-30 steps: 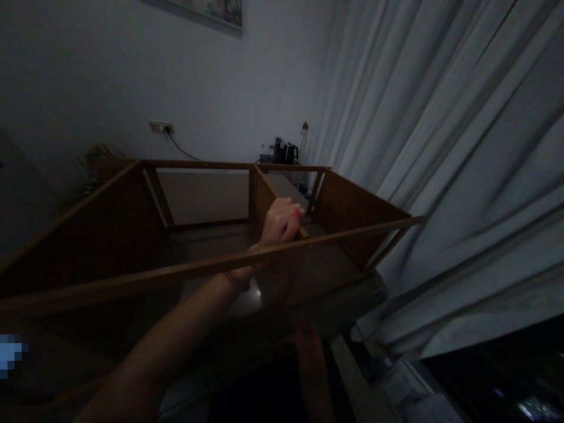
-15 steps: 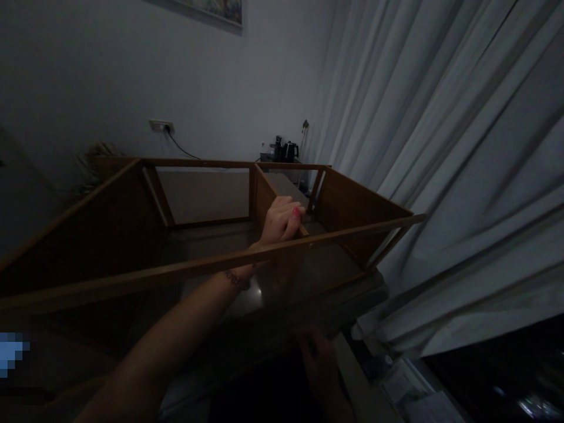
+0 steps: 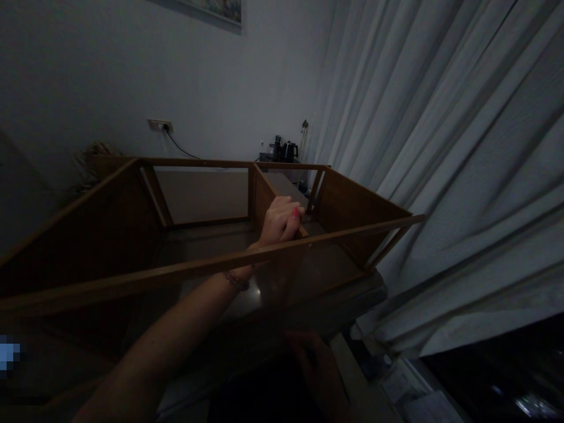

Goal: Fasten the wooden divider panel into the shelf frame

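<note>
A brown wooden frame [image 3: 211,265] with side panels stretches across the view, lying so that its inside faces up. My left hand [image 3: 281,221] is closed over the top edge of its middle divider panel [image 3: 265,189], thumb with a pink nail on the right. The front rail crosses in front of that wrist, which wears a bracelet [image 3: 237,281]. Low in the shadow, my right hand [image 3: 315,359] hangs in front of the frame, fingers loosely apart with a gap between them. Nothing shows in it, though the dimness hides detail.
White curtains [image 3: 423,176] hang along the right side. A black kettle [image 3: 289,151] stands on a small dark stand by the far wall. A cord runs from the wall socket [image 3: 159,126]. Papers or boxes [image 3: 405,385] lie at the lower right.
My left hand keeps its hold on the divider panel, and the frame stays put. My right hand has shifted very slightly.
</note>
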Available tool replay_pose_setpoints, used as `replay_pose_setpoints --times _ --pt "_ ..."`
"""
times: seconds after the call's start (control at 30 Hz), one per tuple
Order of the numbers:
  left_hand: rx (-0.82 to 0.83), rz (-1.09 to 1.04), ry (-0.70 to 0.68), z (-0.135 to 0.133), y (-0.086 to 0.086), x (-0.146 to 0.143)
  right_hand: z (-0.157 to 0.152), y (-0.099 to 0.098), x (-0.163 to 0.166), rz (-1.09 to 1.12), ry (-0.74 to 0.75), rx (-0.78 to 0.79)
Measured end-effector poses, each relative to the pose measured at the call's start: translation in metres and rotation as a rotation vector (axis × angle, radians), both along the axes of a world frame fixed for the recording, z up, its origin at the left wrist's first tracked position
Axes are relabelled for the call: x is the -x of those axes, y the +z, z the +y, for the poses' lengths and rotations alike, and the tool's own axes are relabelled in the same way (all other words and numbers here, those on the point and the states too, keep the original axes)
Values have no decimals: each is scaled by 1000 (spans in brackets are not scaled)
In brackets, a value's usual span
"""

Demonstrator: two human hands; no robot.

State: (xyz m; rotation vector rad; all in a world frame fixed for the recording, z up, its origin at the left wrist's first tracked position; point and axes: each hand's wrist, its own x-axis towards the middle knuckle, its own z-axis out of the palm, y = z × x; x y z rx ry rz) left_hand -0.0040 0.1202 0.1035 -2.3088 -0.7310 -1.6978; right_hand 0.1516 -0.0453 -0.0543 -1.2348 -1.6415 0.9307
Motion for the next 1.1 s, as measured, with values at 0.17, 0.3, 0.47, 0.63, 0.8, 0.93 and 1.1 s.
replay_pose_setpoints --times 0.17,0.3,0.47,0.63,0.8,0.93,1.1 --pt "1 1 8 0 1 0 2 -5 -1 -65 63 -49" --pt "3 3 18 0 0 0 5 -11 -1 -67 -14 -127" --pt "9 4 12 0 -1 0 9 -13 1 -72 -83 -226" --pt "2 7 34 1 -1 0 11 -14 4 -59 -79 -229" --pt "2 -3 23 1 0 0 12 -15 5 -70 -54 -225" --pt "-6 2 7 -1 1 0 10 -15 6 -99 -9 -257" --pt "2 -17 9 -1 1 -1 9 -22 8 -148 61 -324"
